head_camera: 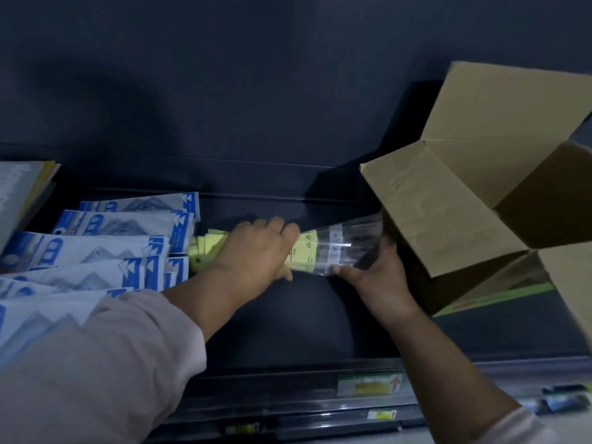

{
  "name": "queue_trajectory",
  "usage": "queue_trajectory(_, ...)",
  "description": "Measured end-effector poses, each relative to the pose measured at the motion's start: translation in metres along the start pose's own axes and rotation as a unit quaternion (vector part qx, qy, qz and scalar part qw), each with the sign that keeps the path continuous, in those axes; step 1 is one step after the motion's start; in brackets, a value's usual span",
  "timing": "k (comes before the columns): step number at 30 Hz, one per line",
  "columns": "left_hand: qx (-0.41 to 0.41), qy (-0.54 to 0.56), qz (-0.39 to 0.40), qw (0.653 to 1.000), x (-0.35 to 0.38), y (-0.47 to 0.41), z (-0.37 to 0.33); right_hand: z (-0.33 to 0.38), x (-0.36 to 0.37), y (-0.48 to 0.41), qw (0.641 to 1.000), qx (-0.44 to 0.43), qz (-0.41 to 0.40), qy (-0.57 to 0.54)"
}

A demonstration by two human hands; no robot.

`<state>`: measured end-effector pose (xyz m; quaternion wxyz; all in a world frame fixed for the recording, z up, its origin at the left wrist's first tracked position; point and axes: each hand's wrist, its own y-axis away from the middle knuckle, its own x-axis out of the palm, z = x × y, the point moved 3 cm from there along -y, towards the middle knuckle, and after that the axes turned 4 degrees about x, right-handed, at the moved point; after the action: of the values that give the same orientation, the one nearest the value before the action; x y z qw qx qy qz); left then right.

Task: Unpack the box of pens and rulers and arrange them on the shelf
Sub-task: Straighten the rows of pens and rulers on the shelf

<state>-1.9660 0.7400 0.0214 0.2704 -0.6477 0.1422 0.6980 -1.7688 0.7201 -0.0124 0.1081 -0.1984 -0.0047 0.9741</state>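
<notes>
Dark shelf (pixel 304 318) left of the box (pixel 432 203): with your left hand (pixel 256 248) and right hand (pixel 381 277) both gripping the ruler packs (pixel 336 248), lay them flat, edges squared.

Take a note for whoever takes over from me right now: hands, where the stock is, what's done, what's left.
Left hand grips the yellow-header end of the bundle of clear packs; right hand holds its clear end.
Bundle is at the shelf, beside the blue-and-white packs already laid at left.
Cardboard box stands open at right, contents hidden.
Left to do: set the bundle down, straighten it, check the box for more.
</notes>
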Motion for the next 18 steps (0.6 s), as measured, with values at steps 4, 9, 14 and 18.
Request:
queue_trajectory(4, -0.042, 0.032, 0.023, 0.998, 0.019, 0.008, -0.005, -0.007, 0.003, 0.003, 0.997, -0.006, -0.007, 0.082)
queue_trajectory(9, -0.046, 0.115, 0.008, 0.992, 0.009, 0.003, 0.003, -0.001, 0.004, 0.006, 0.998, -0.002, 0.062, 0.012)
queue_trajectory(14, -0.031, 0.092, 0.001, 0.995, 0.008, 0.008, 0.001, 0.017, 0.007, 0.008, 0.968, 0.048, -0.027, -0.246)
queue_trajectory(18, -0.032, 0.096, 0.041, 0.994, 0.013, 0.008, -0.003, 0.019, 0.018, 0.005, 0.958, 0.099, -0.126, -0.237)
